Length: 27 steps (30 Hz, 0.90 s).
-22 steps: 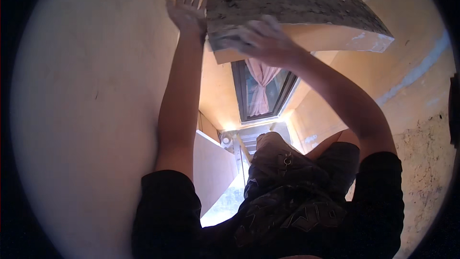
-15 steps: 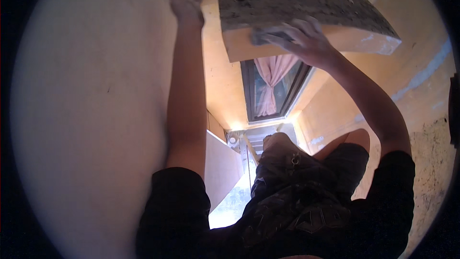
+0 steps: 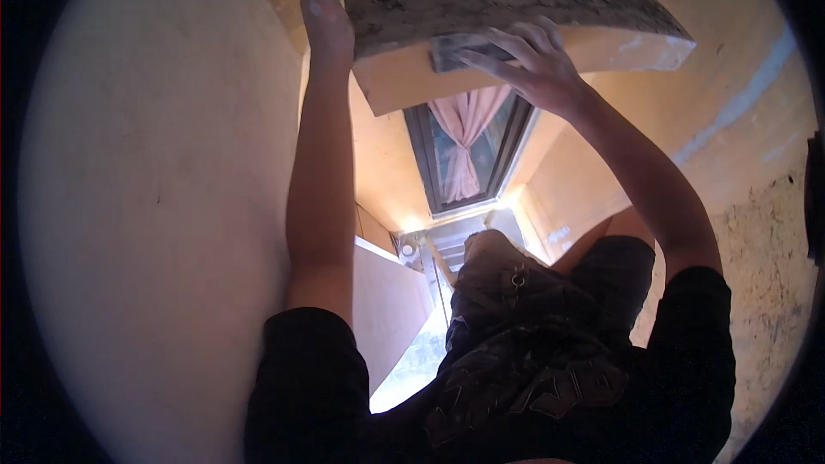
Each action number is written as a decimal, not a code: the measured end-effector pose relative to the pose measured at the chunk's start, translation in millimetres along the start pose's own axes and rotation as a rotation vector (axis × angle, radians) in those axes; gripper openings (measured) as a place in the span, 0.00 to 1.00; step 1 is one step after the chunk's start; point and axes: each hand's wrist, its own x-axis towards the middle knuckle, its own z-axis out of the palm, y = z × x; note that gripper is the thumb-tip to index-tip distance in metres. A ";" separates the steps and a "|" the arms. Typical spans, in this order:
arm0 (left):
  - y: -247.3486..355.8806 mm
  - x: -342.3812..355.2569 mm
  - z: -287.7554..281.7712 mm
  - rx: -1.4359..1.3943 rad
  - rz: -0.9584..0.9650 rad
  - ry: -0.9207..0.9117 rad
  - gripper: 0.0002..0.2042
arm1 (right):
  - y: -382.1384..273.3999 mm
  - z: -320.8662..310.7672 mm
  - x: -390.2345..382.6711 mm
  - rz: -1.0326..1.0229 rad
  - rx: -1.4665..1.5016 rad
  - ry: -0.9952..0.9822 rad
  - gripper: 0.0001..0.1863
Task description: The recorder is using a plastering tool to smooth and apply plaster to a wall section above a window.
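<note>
Overhead and ahead juts a ledge (image 3: 601, 50) with a smooth orange front face and a rough, dark, dirt-covered top. My right hand (image 3: 537, 69) presses a flat dark grey rectangular piece that looks like sandpaper (image 3: 449, 53) against that face, its fingers stretched over the piece. At the ledge's left end my left hand (image 3: 328, 21) is raised, seen edge-on, with fingers extended and no object visible in it. It is beside the ledge's corner; whether it touches is hard to tell.
A pale wall panel (image 3: 163, 206) stands close along my left arm. Below the ledge is a dark-framed window (image 3: 421, 155) with a tied pink curtain (image 3: 464, 137). The orange wall (image 3: 713, 112) at right has pale patches. Lower down, a white panel (image 3: 387, 305) is near my legs.
The view has shifted, so the ledge appears farther left. My left hand has turned edge-on, its fingers less spread. My right hand and the grey piece stay at the ledge's front face.
</note>
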 end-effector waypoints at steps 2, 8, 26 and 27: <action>2.4 0.8 -4.7 -0.144 0.000 0.106 0.27 | 1.0 8.5 -15.9 0.001 -0.052 0.021 0.32; 0.8 -5.4 5.6 -0.491 -0.176 0.191 0.30 | -38.0 29.3 40.3 0.010 0.075 0.044 0.31; -2.6 -22.6 -6.1 -0.290 -0.025 0.049 0.39 | 11.9 -6.1 -20.6 -0.034 -0.027 -0.148 0.24; 0.4 -24.5 -15.1 -0.275 -0.021 0.063 0.39 | 27.0 -18.5 -34.0 -0.012 -0.035 -0.124 0.24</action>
